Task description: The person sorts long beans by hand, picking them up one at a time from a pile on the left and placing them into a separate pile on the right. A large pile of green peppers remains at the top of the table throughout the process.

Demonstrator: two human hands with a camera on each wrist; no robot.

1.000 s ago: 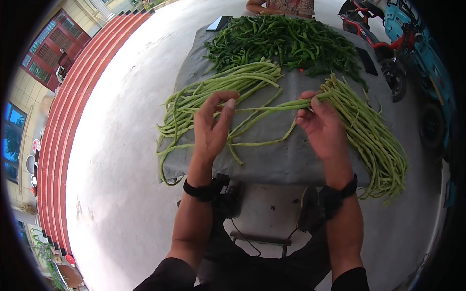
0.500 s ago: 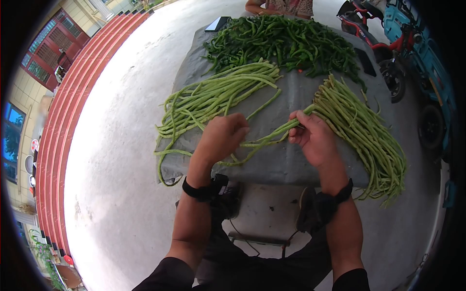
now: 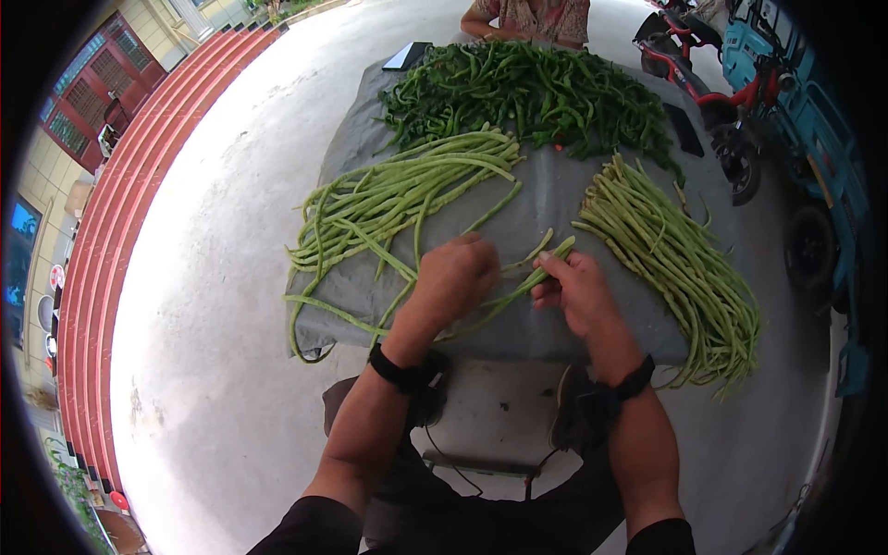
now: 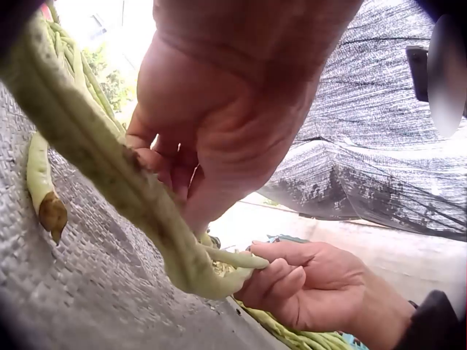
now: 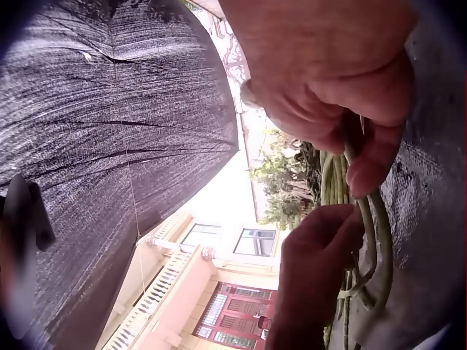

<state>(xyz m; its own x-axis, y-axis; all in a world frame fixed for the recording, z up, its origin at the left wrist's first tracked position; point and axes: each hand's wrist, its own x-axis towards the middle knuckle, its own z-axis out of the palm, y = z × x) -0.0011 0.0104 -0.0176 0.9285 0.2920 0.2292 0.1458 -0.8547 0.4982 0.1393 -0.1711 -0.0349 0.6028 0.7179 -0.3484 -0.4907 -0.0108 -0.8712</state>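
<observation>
My right hand point(image 3: 575, 289) pinches a few long beans point(image 3: 561, 249) near their ends, between thumb and fingers. Close to its left, my left hand point(image 3: 453, 282) is blurred in the head view, its fingers bent at the trailing part of these beans. In the left wrist view a pale long bean point(image 4: 164, 222) with dark spots crosses in front of the left fingers and partly hides them. The right wrist view has the left thumb and fingers closed at the beans' edge. A loose spread of long beans point(image 3: 407, 190) lies left, a neat bundle of long beans point(image 3: 661, 264) right.
Green peppers point(image 3: 536, 92) are heaped across the far side of the grey covered table point(image 3: 546, 190). Dark flat devices point(image 3: 683, 129) lie beside them. A person point(image 3: 546, 17) sits opposite. A blue vehicle point(image 3: 772, 88) stands right, red steps point(image 3: 148, 203) left.
Both hands have come nearer the body and each other. The ends of the held beans have moved away from the right bundle. The left fingers, spread earlier, are now bent in.
</observation>
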